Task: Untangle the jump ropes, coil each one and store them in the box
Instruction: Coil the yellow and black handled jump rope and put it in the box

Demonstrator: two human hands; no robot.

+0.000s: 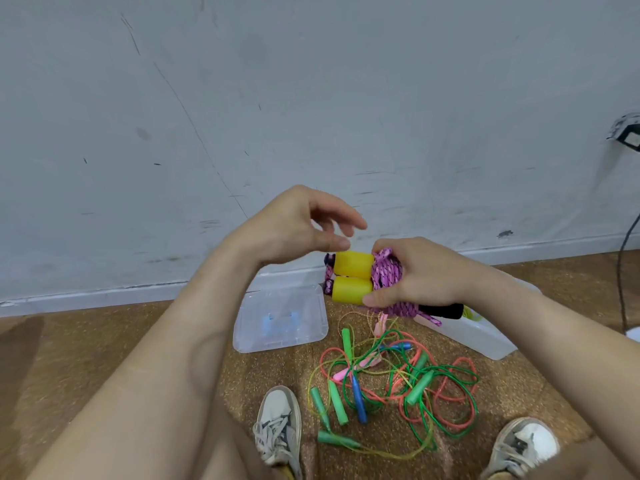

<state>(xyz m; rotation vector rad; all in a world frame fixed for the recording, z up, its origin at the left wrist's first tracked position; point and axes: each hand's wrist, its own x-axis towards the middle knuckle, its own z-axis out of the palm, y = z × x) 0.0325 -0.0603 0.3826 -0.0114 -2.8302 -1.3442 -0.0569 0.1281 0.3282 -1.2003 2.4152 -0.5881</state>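
While most of the ropes are unsorted, I judge the job barely begun. Nearest me, the tangled pile (394,386) of thin, glossy green, orange and yellow cords with ribbed plastic handles sprawls on the speckled cork-like floor (104,341). Above the pile, my right hand (420,275) clenches a coiled pink braided rope (386,277) with two smooth yellow cylinder handles (353,277); my left hand (294,226) hovers open just beside them. Beyond the pile lie the translucent box (485,337) and, left of it, its lid (280,317).
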